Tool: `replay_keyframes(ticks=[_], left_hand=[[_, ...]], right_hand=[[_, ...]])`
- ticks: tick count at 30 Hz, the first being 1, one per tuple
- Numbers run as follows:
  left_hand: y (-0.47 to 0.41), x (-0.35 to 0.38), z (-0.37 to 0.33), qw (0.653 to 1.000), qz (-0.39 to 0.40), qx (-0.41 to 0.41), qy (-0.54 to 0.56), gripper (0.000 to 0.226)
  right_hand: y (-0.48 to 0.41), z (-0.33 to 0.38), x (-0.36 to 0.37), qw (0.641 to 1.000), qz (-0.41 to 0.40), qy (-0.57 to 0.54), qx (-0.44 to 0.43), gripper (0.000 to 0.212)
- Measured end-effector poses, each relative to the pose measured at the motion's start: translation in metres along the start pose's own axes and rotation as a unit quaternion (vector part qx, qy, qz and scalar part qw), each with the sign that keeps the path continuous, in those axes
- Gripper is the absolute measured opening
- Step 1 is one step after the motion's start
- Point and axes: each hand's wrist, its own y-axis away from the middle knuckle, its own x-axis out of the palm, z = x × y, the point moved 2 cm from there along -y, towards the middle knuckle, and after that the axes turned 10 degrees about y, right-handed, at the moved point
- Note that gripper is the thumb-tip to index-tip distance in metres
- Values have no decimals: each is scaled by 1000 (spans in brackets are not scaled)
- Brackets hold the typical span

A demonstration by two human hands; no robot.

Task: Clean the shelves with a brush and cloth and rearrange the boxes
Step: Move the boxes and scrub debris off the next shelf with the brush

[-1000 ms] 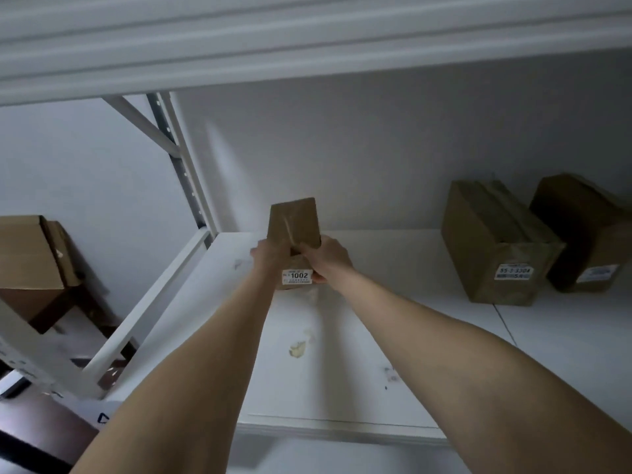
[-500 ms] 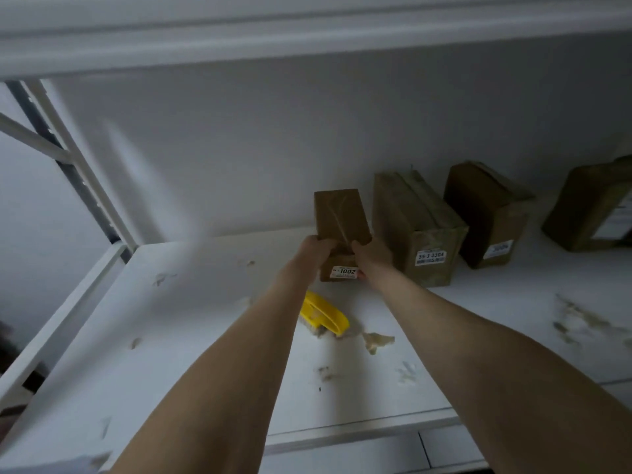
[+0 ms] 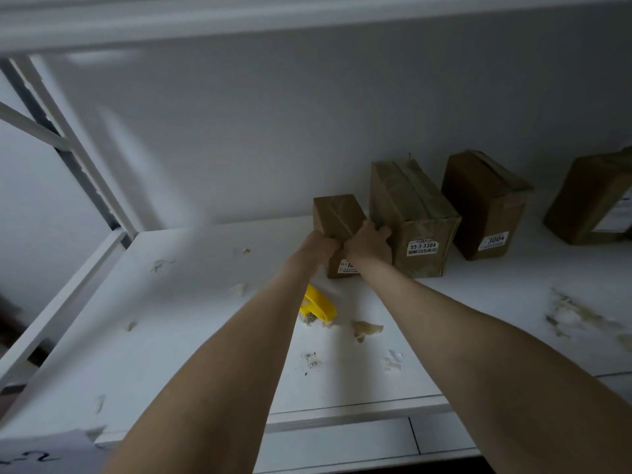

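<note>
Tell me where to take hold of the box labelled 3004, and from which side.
The 3004 box stands upright with gaps on both sides, apart from the 55-3-3304 box. Take its two tall side faces, one hand on each, reaching in from the front.

Dim light falls on a plain pale wall [image 3: 307,114], with a perforated metal upright [image 3: 89,181] at left.
</note>
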Motion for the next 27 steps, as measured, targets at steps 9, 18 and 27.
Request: replay_keyframes(ticks=[9,18,27], left_hand=[[22,-54,13,990,-136,-23,3,25],[69,-62,38,987,-76,-140,-17,25],[79,-60,43,983,-60,-152,88,23]], right_hand=[[27,27,21,971,160,75,-161,34],[55,20,51,939,249,144,-190,55],[69,33,46,950,279,-45,-131,9]])
